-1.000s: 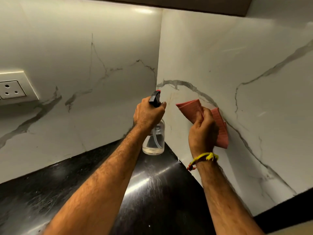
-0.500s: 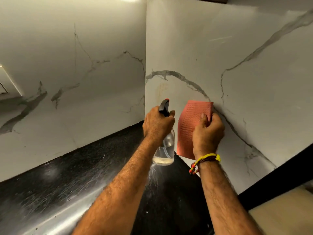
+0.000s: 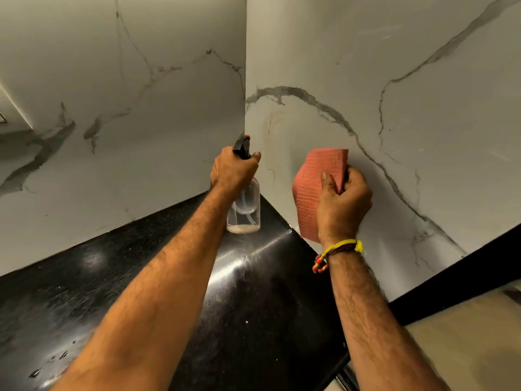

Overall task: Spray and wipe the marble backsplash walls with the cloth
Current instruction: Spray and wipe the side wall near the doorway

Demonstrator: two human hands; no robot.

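A: Grips, quick?

B: Left hand [image 3: 234, 172] wrapped round the neck of the spray bottle [image 3: 244, 206], one finger up by the black nozzle. Right hand [image 3: 342, 203] pinching the pink cloth [image 3: 308, 190], thumb on the front, fingers curled behind.

A: Where's everything?

B: Bottle is up over the back corner of the black counter [image 3: 267, 306], just in front of where the two walls meet. Can't tell if its base touches the counter. Cloth is at the right wall [image 3: 394, 80] low down, near the corner (whether it's pressed flat I can't tell).

A: Handling?

B: Bottle looks clear plastic, nearly empty, just a little liquid at the bottom, so I'd guess light, and slick if wet. Neck is the right hold, it keeps the trigger in reach. Cloth is thin and floppy, the lower part hangs loose below the hand. I'd say spread the palm behind it for wiping, a pinch only drags an edge.

A: Left wall [image 3: 127, 94]?

B: Untouched by either hand here.
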